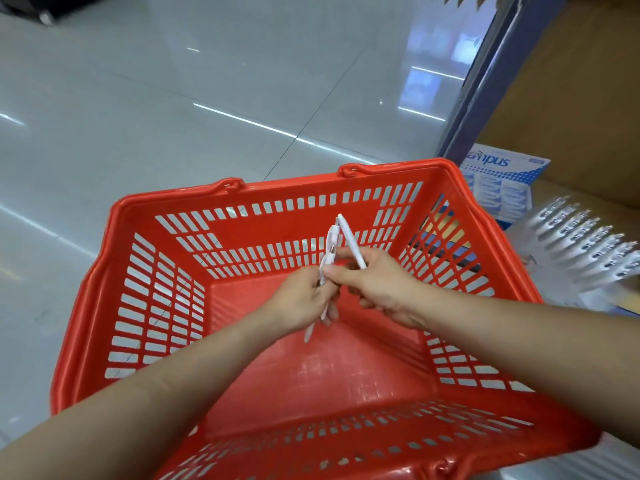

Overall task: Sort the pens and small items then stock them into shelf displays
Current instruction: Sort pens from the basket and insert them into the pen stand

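Observation:
A red plastic shopping basket (138, 306) sits on the floor below me, and both my hands are over its bare inside. My left hand (304, 303) is closed on a white pen (329, 251) that stands nearly upright, its tip pointing down past my fingers. My right hand (377, 289) pinches a second white pen (351, 242), which leans up and to the left so that its top meets the first pen's top. To the right, a clear display pack of white pens (585, 240) lies in rows.
A glossy grey tiled floor (173, 98) stretches ahead and to the left. On the right stands a shelf unit with a blue upright (485, 81), brown cardboard (571, 98), and a blue-and-white Campus box (502, 188) just past the basket's far right corner.

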